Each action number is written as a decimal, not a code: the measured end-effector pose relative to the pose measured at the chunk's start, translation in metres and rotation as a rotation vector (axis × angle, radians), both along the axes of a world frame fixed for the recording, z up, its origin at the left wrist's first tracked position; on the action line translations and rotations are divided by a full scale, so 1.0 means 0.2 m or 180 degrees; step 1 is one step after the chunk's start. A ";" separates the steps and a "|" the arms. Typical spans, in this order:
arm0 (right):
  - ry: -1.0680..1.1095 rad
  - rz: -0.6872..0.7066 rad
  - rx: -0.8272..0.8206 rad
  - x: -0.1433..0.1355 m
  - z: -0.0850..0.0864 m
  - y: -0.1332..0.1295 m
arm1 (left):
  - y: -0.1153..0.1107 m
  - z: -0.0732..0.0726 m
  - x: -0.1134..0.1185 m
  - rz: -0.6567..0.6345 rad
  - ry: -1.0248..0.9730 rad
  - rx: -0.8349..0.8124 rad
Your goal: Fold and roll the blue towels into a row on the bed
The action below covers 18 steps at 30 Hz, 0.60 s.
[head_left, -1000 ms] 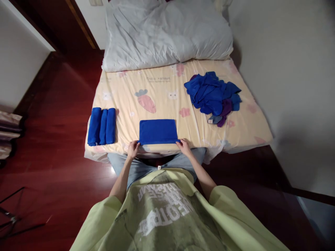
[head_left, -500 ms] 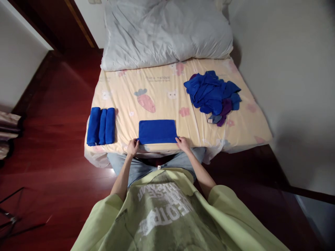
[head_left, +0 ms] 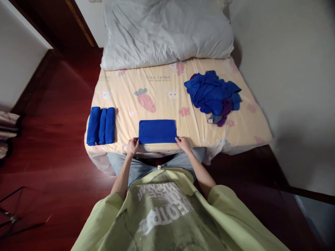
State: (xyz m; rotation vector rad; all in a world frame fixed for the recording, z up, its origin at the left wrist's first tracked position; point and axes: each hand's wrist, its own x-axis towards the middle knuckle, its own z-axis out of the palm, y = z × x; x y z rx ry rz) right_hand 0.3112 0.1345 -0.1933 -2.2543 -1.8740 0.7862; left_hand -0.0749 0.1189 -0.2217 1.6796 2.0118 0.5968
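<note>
A blue towel [head_left: 157,131] lies flat as a neat rectangle near the front edge of the bed, straight before me. My left hand [head_left: 133,145] pinches its near left corner. At the near right corner, my right hand [head_left: 183,143] grips the cloth between thumb and fingers. To the left, several rolled or folded blue towels [head_left: 101,126] lie side by side. A loose heap of crumpled blue cloths [head_left: 209,91], with some purple among them, rests on the right of the bed.
The bed sheet [head_left: 159,101] is pale yellow with carrot and rabbit prints. A bunched white quilt [head_left: 167,35] fills the far end. A wall [head_left: 288,87] stands along the right. Thin black stand legs [head_left: 13,219] are on the red floor at lower left.
</note>
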 end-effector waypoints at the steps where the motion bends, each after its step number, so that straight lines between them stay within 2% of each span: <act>1: 0.0004 -0.0044 -0.0017 0.00 0.01 0.00 | 0.00 0.00 0.01 0.0011 0.0024 -0.0040; 8: 0.0095 -0.0181 -0.0099 -0.02 0.04 0.00 | 0.01 0.04 0.03 0.0100 0.0132 -0.0221; 18: 0.0042 -0.0371 0.0078 -0.03 0.02 -0.02 | 0.00 0.05 0.06 0.0179 0.0194 -0.0176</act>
